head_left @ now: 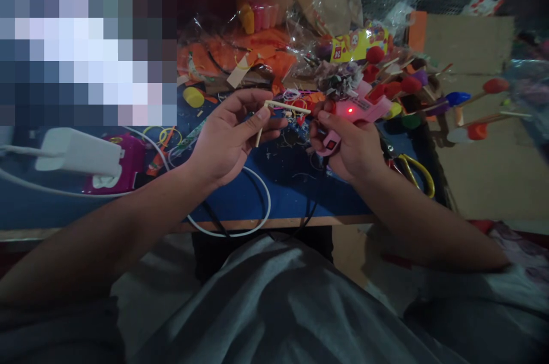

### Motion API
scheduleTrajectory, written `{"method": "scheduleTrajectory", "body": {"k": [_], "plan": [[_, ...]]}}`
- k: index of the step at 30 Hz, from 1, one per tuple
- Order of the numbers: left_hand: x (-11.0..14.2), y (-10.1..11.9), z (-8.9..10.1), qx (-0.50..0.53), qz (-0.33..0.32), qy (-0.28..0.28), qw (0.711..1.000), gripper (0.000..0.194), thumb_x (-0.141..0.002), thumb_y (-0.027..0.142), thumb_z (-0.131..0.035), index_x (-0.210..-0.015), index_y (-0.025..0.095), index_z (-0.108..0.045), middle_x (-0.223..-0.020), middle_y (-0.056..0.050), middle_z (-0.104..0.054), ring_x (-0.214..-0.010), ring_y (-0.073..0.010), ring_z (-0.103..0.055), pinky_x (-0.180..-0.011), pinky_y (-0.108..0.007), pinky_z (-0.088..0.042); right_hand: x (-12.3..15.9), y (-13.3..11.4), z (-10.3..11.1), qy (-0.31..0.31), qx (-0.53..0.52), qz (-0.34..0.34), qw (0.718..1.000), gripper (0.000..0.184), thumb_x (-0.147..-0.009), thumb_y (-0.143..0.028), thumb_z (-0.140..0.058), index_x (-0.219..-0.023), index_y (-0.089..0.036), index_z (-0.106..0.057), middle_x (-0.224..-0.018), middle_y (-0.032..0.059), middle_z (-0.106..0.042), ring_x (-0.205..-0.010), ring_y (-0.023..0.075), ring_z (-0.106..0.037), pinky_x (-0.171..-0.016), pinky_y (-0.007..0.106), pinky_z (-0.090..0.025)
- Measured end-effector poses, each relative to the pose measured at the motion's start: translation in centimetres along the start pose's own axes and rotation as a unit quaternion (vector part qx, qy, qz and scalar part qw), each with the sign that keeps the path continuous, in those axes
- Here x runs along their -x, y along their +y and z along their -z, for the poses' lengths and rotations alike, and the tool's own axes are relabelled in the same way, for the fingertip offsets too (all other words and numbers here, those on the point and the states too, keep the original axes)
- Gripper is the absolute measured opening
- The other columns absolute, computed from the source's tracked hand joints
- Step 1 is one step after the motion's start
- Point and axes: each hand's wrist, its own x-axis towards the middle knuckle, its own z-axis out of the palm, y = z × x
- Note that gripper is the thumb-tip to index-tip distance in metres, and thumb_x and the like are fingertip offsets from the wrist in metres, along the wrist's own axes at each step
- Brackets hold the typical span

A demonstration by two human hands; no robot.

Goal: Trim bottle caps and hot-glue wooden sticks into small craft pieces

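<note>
My left hand (234, 132) pinches two thin wooden sticks (286, 107) between thumb and fingers. They meet at an angle near my fingertips, one reaching right and the other pointing down. A pink glue gun (364, 102) is in my right hand (349, 138), its fingers closed around the handle. Its red light glows, and a black cord drops from the handle. The longer stick's right end comes close to my right fingertips; I cannot tell whether they touch it. Scissors (416, 172) with yellow-lined handles lie by my right wrist.
A white charger (79, 155) sits in a magenta power strip (132, 161) at left, its white cable looping across the blue tabletop (278, 198). Several sticks with coloured tips (457, 99) lean at right near cardboard (480, 170). Orange material (270, 61) and plastic wrap clutter the back.
</note>
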Motion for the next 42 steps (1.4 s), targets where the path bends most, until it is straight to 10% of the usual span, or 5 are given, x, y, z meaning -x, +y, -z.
{"method": "scheduleTrajectory", "body": {"k": [42], "plan": [[0.25,0.03,-0.27,-0.001,0.009,0.006,1.0,0.026,-0.098,0.035,-0.089,-0.118,0.028,-0.074,-0.111,0.002,-0.081,-0.101,-0.0174,-0.088,-0.094,-0.032,-0.075,0.36,-0.11,0.04,-0.049,0.015,0.011,0.999,0.043,-0.07,-0.042,-0.105,-0.088,-0.028,-0.068,-0.084,-0.0016,-0.066,-0.063,0.0138,-0.061,-0.046,0.031,-0.042]]}}
